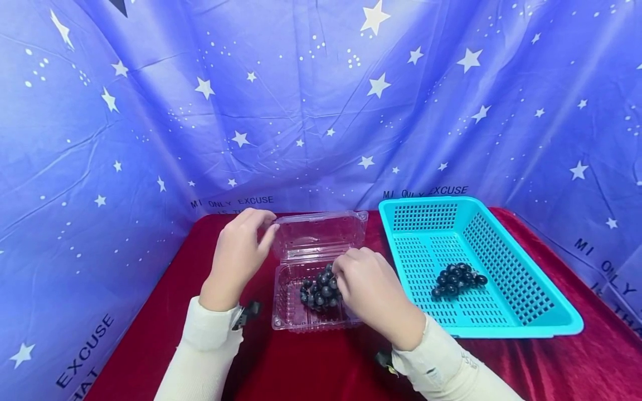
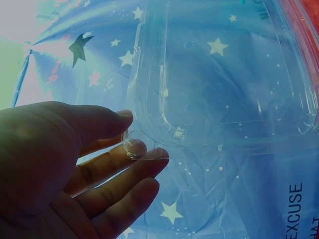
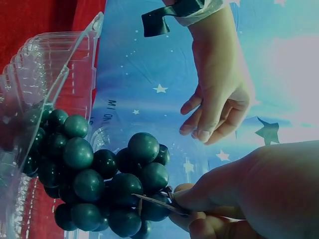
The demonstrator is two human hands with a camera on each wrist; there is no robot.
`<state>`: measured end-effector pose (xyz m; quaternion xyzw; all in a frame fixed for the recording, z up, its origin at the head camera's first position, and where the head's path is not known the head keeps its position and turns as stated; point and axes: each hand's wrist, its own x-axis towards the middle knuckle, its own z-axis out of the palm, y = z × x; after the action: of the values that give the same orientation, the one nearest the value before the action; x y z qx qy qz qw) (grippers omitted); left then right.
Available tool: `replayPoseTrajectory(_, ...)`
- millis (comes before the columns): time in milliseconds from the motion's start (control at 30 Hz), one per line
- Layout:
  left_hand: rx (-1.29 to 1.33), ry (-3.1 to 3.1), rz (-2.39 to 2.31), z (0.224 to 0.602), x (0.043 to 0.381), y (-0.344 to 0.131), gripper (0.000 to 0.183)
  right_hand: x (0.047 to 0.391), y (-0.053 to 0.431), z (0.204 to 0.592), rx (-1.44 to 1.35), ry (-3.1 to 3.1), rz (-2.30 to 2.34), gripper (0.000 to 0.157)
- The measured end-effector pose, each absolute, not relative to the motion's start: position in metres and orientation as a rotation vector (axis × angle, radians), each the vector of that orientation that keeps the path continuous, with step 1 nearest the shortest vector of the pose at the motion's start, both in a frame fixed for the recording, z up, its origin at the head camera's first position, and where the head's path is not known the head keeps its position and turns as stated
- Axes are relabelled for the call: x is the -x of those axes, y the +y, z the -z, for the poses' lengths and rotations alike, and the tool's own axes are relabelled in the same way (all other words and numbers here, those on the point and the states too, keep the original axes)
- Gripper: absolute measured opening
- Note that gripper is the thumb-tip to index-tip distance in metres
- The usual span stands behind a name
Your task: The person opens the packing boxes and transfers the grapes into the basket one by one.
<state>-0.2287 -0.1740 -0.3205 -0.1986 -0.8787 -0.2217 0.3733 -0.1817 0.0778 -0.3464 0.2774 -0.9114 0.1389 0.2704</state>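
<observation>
A clear plastic clamshell box (image 1: 288, 320) stands on the table with its lid (image 1: 321, 231) raised at the back. My right hand (image 1: 368, 289) pinches the stem of a bunch of dark grapes (image 1: 318, 292) over the base. In the right wrist view, thumb and finger meet at the stem end, and the bunch (image 3: 87, 181) hangs partly behind the clear wall. My left hand (image 1: 241, 253) is at the lid's left corner, thumb and fingers apart. In the left wrist view its fingertips (image 2: 158, 154) overlap the corner tab.
A turquoise plastic basket (image 1: 521, 267) stands to the right of the box, with another bunch of dark grapes (image 1: 457, 280) in it. Dark red cloth (image 1: 281, 367) covers the table. A blue curtain with stars (image 1: 301, 111) hangs behind and at both sides.
</observation>
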Motion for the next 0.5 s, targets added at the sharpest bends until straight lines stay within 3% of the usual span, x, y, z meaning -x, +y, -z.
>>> replayPoseTrajectory(500, 0.505, -2.261, 0.559, 0.3217, 0.2296, -0.1749, 0.015, 0.1767, 0.0840, 0.3362, -0.691, -2.426, -0.468, 0.006)
